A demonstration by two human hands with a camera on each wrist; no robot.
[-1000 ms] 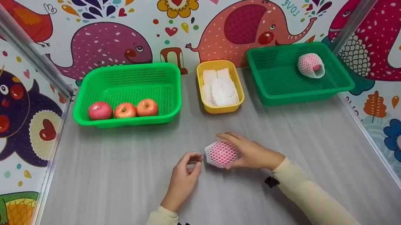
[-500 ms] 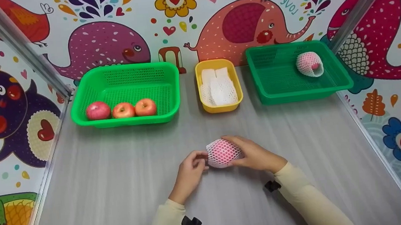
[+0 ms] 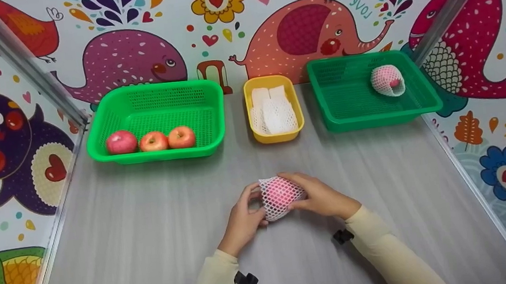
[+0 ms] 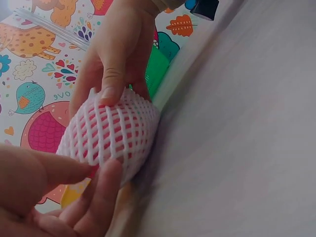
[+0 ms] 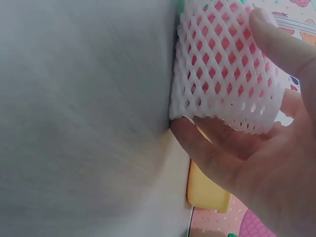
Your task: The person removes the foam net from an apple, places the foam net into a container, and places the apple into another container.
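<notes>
A reddish-pink apple in a white foam net sleeve (image 3: 281, 194) is on the grey table between the two hands. My right hand (image 3: 323, 196) holds its right side, the thumb low and the fingers over the far side. At the left end, my left hand (image 3: 241, 222) pinches the edge of the foam net (image 4: 106, 133) between thumb and fingers, as the left wrist view shows. The net flares open on that left side. In the right wrist view its mesh (image 5: 224, 64) covers the apple, and only red patches show through.
A bright green basket (image 3: 160, 155) at the back left holds three apples (image 3: 154, 141). White foam nets (image 3: 273, 111) lie in a small yellow basket (image 3: 277, 137). At the back right, a dark green basket (image 3: 382, 119) contains another netted apple (image 3: 386, 81). Printed walls enclose the table.
My left hand has moved right and up to the net's left edge, from just apart to touching. The net's left end has widened. My right hand keeps its hold.
</notes>
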